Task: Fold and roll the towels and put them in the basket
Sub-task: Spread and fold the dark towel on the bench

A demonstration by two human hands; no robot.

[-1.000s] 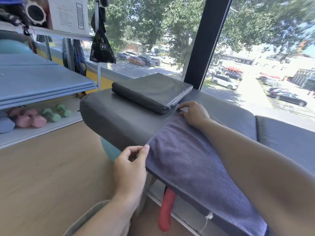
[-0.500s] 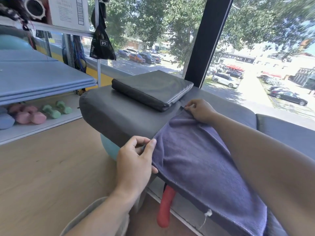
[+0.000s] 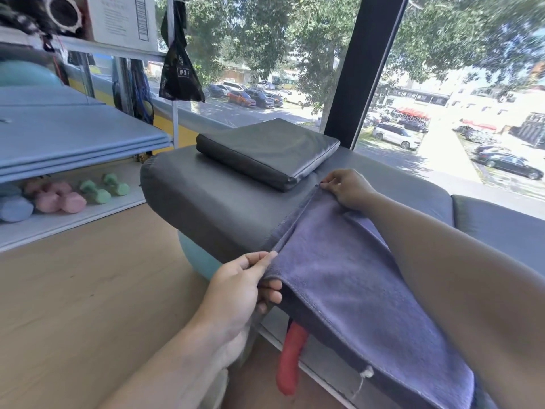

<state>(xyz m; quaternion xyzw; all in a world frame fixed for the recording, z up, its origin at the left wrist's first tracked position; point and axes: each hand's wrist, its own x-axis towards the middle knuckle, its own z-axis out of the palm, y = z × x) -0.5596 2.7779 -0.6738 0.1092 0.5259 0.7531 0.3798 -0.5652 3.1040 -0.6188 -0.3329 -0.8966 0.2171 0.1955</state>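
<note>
Purple towel (image 3: 348, 290) spread over the grey padded bench (image 3: 212, 202). Near corner pinched by left hand (image 3: 239, 287). Far corner pinched by right hand (image 3: 348, 187).

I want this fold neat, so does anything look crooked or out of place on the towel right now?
The towel lies slanted across the bench, its near part drooping over the front edge. The left hand and right hand each pinch a corner. A loose white thread dangles below the hem. Nothing looks torn.
</note>
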